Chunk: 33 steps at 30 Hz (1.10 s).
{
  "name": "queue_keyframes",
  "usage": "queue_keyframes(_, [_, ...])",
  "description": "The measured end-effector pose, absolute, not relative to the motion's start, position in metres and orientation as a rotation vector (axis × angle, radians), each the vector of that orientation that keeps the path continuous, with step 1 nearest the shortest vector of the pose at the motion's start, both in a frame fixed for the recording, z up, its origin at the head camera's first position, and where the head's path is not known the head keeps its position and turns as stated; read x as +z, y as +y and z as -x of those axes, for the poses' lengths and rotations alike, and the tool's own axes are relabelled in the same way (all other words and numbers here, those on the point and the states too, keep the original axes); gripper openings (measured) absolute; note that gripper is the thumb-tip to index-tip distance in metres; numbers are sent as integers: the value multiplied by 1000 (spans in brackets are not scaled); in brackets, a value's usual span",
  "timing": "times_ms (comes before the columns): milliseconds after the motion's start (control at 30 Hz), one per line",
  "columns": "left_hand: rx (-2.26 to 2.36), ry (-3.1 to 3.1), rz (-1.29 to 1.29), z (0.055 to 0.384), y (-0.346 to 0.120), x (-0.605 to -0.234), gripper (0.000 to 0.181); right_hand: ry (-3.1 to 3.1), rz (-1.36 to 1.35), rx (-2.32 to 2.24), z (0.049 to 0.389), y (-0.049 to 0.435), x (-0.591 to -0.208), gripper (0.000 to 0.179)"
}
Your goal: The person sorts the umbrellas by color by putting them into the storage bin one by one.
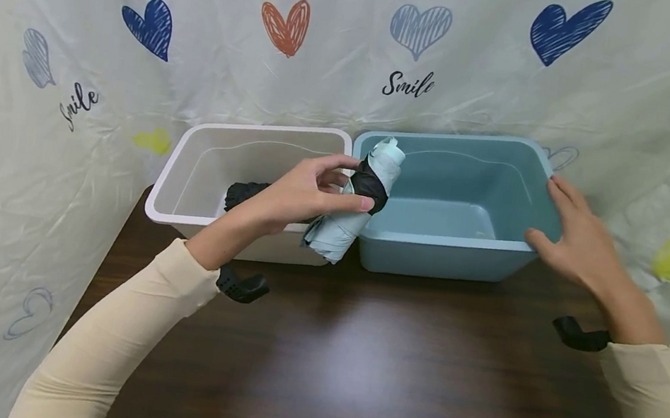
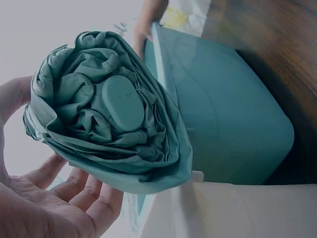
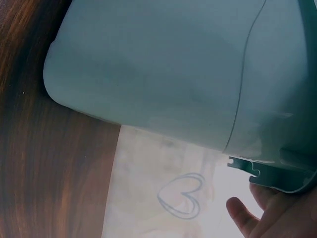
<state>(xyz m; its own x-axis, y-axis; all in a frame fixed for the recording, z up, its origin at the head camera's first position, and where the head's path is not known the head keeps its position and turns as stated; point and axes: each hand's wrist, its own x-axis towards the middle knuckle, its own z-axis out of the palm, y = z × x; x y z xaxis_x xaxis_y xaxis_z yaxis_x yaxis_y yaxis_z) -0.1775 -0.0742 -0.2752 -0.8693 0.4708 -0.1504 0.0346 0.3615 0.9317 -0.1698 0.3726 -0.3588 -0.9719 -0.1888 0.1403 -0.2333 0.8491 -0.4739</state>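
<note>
My left hand [image 1: 311, 195] holds a folded light-blue umbrella [image 1: 341, 231] around its black-banded middle, thumb on the near side and fingers behind. The umbrella hangs tilted over the adjoining rims of a white bin [image 1: 179, 219] and a blue bin [image 1: 431, 258]. Its bunched cloth end, with an oval blue handle end [image 2: 124, 103], faces the left wrist camera. My right hand [image 1: 582, 236] rests at the blue bin's right rim with its fingers spread; the right wrist view shows fingers [image 3: 242, 218] beside that rim.
A dark bundled item [image 1: 244, 193] lies in the white bin, partly hidden by my left forearm. Both bins stand side by side at the back of a dark wooden table [image 1: 352, 361]. Behind them hangs a white cloth [image 1: 346, 39] printed with hearts.
</note>
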Motion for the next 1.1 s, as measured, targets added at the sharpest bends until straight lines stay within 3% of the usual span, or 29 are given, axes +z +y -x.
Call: queue_keyframes(1100, [1271,2364,-575,244,-28,-256,73,-2919,-312,786,170,370,-359,87])
